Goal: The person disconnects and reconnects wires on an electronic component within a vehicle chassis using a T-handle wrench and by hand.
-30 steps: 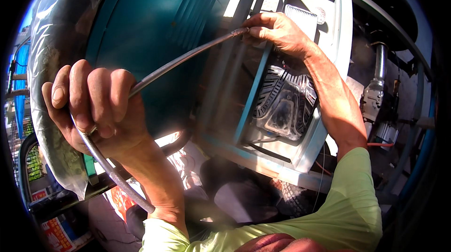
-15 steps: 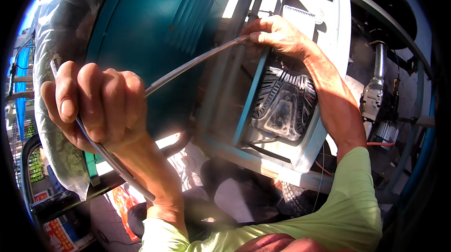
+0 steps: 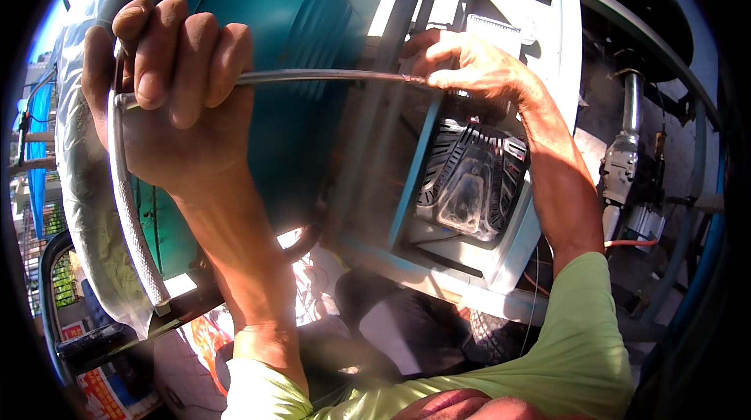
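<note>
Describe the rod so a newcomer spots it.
Find the big teal panel. Across it, between left hand and right hand, runs a slim grey metal rod. Unlike the textured bar below the left hand, it lies nearly level.

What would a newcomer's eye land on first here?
First, the bare left hand, raised at upper left and closed around a slim grey rod whose far end reaches the bare right hand. Behind the rod spreads a large teal metal panel, left of centre. Right of centre, a ribbed black plastic-looking cover sits within a pale blue-grey metal frame.
</note>
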`<move>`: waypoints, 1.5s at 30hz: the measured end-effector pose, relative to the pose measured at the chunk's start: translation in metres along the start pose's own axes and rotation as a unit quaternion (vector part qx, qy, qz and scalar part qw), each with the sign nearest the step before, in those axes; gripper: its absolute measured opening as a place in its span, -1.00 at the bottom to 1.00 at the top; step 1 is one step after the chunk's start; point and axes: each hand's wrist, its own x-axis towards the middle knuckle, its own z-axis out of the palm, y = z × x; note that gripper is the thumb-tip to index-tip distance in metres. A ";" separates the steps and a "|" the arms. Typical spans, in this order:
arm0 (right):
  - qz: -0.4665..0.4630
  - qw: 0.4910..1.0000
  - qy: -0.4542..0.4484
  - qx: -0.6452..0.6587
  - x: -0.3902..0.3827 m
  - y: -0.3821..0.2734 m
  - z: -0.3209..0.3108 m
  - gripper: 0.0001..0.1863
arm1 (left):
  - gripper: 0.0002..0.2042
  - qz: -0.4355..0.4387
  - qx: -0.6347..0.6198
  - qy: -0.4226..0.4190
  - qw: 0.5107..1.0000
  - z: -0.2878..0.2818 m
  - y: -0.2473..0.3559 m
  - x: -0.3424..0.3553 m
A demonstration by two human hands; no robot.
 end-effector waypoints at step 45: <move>0.024 0.930 0.254 0.266 -0.006 -0.046 -0.005 -0.48 | -0.43 -0.084 0.241 0.069 0.965 -0.023 -0.142 0.042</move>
